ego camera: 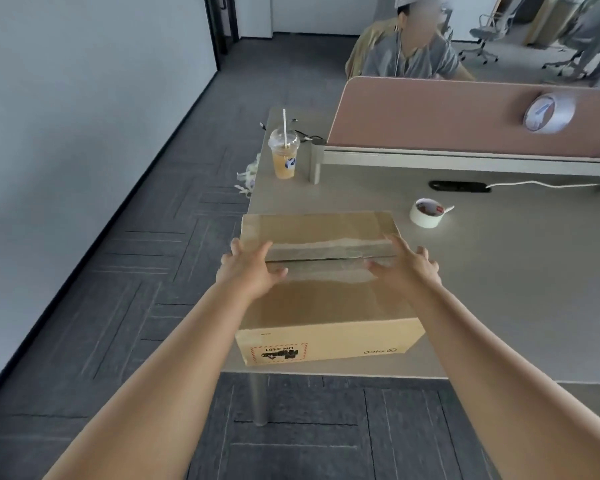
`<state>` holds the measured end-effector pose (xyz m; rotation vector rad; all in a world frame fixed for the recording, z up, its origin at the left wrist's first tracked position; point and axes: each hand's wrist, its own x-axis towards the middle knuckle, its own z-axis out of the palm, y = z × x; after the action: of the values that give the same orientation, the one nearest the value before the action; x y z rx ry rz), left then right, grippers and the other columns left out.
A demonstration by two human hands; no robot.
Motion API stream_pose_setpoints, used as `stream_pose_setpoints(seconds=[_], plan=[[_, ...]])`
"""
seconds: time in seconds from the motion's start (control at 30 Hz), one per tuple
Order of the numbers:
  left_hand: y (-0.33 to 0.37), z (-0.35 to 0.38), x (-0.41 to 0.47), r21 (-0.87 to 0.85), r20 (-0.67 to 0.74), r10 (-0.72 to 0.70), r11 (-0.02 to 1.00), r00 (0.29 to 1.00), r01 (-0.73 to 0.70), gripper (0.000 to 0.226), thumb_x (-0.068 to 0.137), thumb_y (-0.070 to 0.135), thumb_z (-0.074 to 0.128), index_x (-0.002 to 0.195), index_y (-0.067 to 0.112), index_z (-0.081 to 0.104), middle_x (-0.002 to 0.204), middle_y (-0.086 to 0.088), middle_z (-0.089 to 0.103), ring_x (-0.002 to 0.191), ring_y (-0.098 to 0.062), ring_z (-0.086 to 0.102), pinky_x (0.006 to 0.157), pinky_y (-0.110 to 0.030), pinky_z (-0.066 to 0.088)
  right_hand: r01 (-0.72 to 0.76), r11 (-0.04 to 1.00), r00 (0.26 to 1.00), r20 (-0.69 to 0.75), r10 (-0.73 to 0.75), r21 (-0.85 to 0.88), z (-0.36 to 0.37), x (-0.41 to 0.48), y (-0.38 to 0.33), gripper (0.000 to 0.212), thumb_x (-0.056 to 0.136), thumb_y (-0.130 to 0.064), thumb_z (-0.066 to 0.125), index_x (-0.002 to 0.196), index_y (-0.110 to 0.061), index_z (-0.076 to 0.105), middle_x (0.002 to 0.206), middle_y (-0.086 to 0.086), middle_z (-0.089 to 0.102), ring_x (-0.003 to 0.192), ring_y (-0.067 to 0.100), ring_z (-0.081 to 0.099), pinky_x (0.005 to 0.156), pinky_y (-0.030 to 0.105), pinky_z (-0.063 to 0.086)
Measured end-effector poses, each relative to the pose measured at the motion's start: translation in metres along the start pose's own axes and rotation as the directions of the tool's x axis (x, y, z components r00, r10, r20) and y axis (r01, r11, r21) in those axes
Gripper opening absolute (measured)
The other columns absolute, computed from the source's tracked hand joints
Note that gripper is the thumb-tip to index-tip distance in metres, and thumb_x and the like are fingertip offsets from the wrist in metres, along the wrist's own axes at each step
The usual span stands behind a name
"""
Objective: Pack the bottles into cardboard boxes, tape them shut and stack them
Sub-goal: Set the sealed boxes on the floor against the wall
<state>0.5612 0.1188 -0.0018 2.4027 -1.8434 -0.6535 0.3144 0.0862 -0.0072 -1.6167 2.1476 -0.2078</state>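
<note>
A closed cardboard box [323, 306] sits at the front left corner of the grey desk [499, 289], with tape along the seam between its top flaps. My left hand [253, 268] lies on the box's left top edge, thumb on the seam and fingers over the side. My right hand [407, 266] presses on the right end of the seam, fingers spread. A roll of tape [426, 213] lies on the desk behind the box to the right. No bottles show.
An iced drink cup with a straw [284, 154] stands at the desk's far left. A pink divider [465, 116] with a second tape roll [548, 112] on it crosses the back. A black power strip [459, 186] lies below it. A person sits beyond.
</note>
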Motion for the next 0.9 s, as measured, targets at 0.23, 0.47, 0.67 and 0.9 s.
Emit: stream_pose_setpoints(seconds=[0.23,0.47,0.67,0.9], plan=[[0.010,0.030,-0.025,-0.147,-0.040,-0.217,0.967,0.975,0.209,0.065,0.090,0.060,0.036,0.146,0.040,0.010,0.147,-0.018,0.024,0.109,-0.033,0.055,0.073,-0.036,0.043,0.087,0.996,0.990,0.114,-0.086,-0.005,0.008,0.011,0.018,0.078,0.078,-0.069,0.050,0.144,-0.039,0.019,0.135,0.016,0.044,0.123,0.037,0.043,0.094,0.044,0.045],[-0.015,0.045,-0.087,-0.279,-0.143,-0.459,0.869,0.877,0.409,0.059,0.090,0.059,0.037,0.143,0.040,0.021,0.137,-0.014,0.037,0.106,-0.034,0.055,0.073,-0.036,0.041,0.243,0.970,0.963,0.123,-0.238,-0.021,0.014,-0.016,-0.008,0.079,0.076,-0.067,0.054,0.144,-0.043,0.022,0.136,0.014,0.039,0.119,0.042,0.047,0.098,0.046,0.042],[-0.083,0.043,-0.162,-0.367,-0.195,-0.664,0.732,0.722,0.574,0.059,0.086,0.063,0.040,0.139,0.041,0.026,0.130,-0.012,0.041,0.103,-0.033,0.056,0.071,-0.035,0.039,0.459,0.889,0.858,0.252,-0.447,0.013,0.053,-0.073,-0.068,0.077,0.075,-0.067,0.056,0.141,-0.041,0.026,0.136,0.014,0.041,0.120,0.040,0.046,0.099,0.045,0.040],[-0.183,0.057,-0.282,-0.477,-0.199,-0.837,0.537,0.509,0.696,0.070,0.079,0.069,0.048,0.138,0.036,0.028,0.130,-0.012,0.044,0.112,-0.030,0.052,0.078,-0.035,0.042,0.694,0.716,0.626,0.427,-0.653,0.076,0.124,-0.185,-0.143,0.076,0.072,-0.065,0.058,0.138,-0.036,0.032,0.131,0.014,0.046,0.117,0.037,0.048,0.095,0.044,0.042]])
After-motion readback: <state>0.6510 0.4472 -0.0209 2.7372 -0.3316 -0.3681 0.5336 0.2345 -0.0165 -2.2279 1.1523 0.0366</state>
